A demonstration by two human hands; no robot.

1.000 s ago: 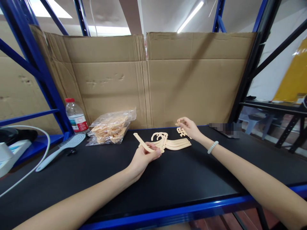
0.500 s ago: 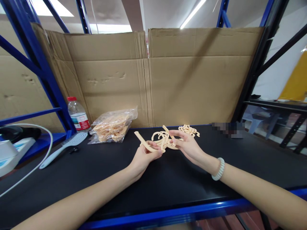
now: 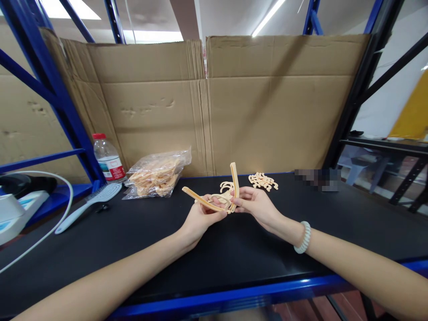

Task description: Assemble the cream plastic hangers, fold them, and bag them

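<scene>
My left hand (image 3: 200, 218) is closed around a long, curved cream strip (image 3: 194, 195) with a lengthwise groove, its free end pointing up and left. Between the fingers and thumb of my right hand (image 3: 257, 203) stands a similar cream strip (image 3: 233, 178), almost upright. The lower ends of both strips meet between my fingertips; whether they are joined I cannot tell. Behind my hands lie more curved cream pieces (image 3: 226, 185), partly hidden. A pile of small cream pieces (image 3: 263, 181) sits beyond my right hand.
A clear plastic bag of cream pieces (image 3: 157, 176) lies at the back left. Near it are a bottle with a red cap (image 3: 109, 160), a pale blue hairbrush (image 3: 88, 205) and a white cable (image 3: 68, 209). Cardboard panels (image 3: 267, 111) wall off the back of the black tabletop (image 3: 284, 267).
My right hand has brought its strip up and toward the left hand, turning it nearly upright, and the lower ends now meet. The left strip has rotated so its groove shows.
</scene>
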